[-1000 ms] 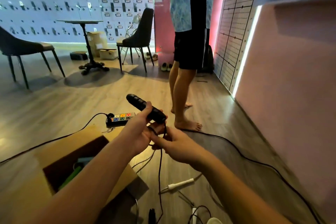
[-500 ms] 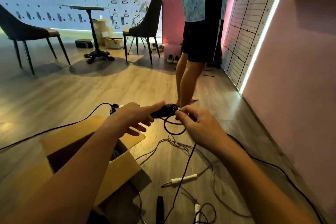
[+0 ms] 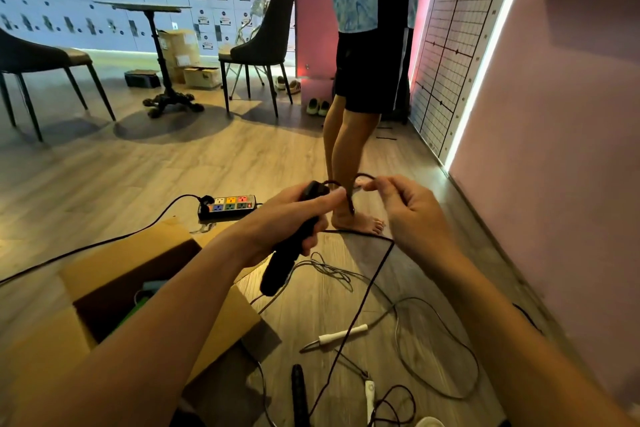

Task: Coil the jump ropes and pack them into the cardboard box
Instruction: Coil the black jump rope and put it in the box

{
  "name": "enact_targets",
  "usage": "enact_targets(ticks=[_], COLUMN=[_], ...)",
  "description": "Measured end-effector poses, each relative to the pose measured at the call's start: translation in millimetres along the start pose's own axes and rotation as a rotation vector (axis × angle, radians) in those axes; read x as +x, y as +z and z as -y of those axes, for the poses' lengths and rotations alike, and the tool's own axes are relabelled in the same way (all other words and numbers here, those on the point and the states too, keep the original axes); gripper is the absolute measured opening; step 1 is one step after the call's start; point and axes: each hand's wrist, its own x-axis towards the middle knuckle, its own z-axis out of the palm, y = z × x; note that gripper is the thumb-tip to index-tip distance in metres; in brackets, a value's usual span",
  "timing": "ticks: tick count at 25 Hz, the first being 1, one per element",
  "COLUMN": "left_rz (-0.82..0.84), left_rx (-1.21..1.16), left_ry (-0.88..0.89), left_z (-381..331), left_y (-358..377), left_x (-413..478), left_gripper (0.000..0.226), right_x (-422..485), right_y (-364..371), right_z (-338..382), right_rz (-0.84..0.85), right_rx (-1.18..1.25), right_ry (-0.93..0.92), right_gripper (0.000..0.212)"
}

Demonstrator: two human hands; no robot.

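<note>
My left hand (image 3: 294, 215) grips a black jump rope handle (image 3: 282, 262), which points down toward me. My right hand (image 3: 408, 211) pinches the thin black rope (image 3: 360, 305) near the handle's top, where it forms a small loop. The rest of that rope drops to the floor. A second black handle (image 3: 299, 392) lies on the floor below. A white-handled jump rope (image 3: 343, 334) with a grey cord lies loose beside it. The open cardboard box (image 3: 221, 319) sits at lower left under my left arm, with something green inside.
A person stands barefoot (image 3: 358, 224) just beyond my hands. A power strip (image 3: 228, 206) with a black cable lies on the wooden floor past the box. Chairs (image 3: 263, 45) and a pedestal table (image 3: 162, 55) stand farther back. A pink wall (image 3: 554, 149) runs along the right.
The handle has swung from lying sideways to pointing down toward me. My right hand has lifted the rope up beside the handle's top, carrying the loop with it.
</note>
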Motion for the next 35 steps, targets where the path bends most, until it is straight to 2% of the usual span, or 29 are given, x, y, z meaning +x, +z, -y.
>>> enact_targets(ticks=[3,4,6,9,11,14,16,17,19,21,24,26,27,29,30,32,33,35], left_rz=[-0.145,-0.172,-0.188,-0.233,-0.262,-0.251,-0.189,-0.134,0.021,0.206,0.405,0.501,0.567,0.641,0.597,0.348,0.180,-0.126], left_rx=[-0.045,-0.071,-0.115,-0.196,-0.228,-0.296,-0.357,-0.386,-0.398,-0.315,-0.154,-0.208,-0.331,-0.745,-0.947,-1.225,-1.292,-1.287], left_ry=[-0.025,-0.047,-0.103,-0.210,-0.270,-0.326,-0.327,-0.316,-0.299,-0.319,-0.424,-0.429,-0.389,-0.252,-0.167,0.040,0.174,0.393], left_z=[-2,-3,-3,-1,-1,2,0,-3,-8,-11,-9,-6,-5,-5,-7,-10,-10,-8], left_y=[-13,-15,-15,-14,-17,-22,-22,-21,-19,-16,-10,-10,-12,-16,-16,-15,-17,-29], left_x=[-3,-4,-5,-3,-2,-1,-2,-5,-12,-19,-22,-17,-14,-7,-5,0,1,4], left_gripper=[0.047,0.042,0.038,0.041,0.044,0.045,0.036,0.029,0.020,0.020,0.022,0.019,0.015,0.011,0.013,0.012,0.008,0.019], right_x=[11,14,14,5,0,-1,3,7,15,21,24,25,24,21,18,10,6,-2], right_y=[-18,-21,-16,2,7,7,5,4,-1,-2,1,0,0,2,5,13,16,20], right_z=[-16,-19,-20,-2,7,4,-3,-7,-17,-25,-31,-31,-32,-31,-28,-25,-25,-28], right_rz=[-0.231,-0.251,-0.184,0.027,0.088,0.129,0.032,-0.075,-0.303,-0.439,-0.536,-0.556,-0.542,-0.406,-0.278,0.049,0.218,0.508], right_rx=[0.016,0.006,-0.009,0.111,0.212,0.021,-0.071,-0.099,-0.154,-0.180,-0.151,-0.119,-0.125,-0.162,-0.170,-0.160,-0.163,-0.206], right_ry=[0.180,0.253,0.309,0.174,0.057,-0.127,-0.137,-0.122,-0.072,-0.006,0.052,0.078,0.092,0.093,0.074,0.042,0.048,0.102], right_gripper=[0.028,0.028,0.029,0.036,0.037,0.036,0.028,0.024,0.024,0.030,0.034,0.035,0.036,0.035,0.034,0.035,0.039,0.044])
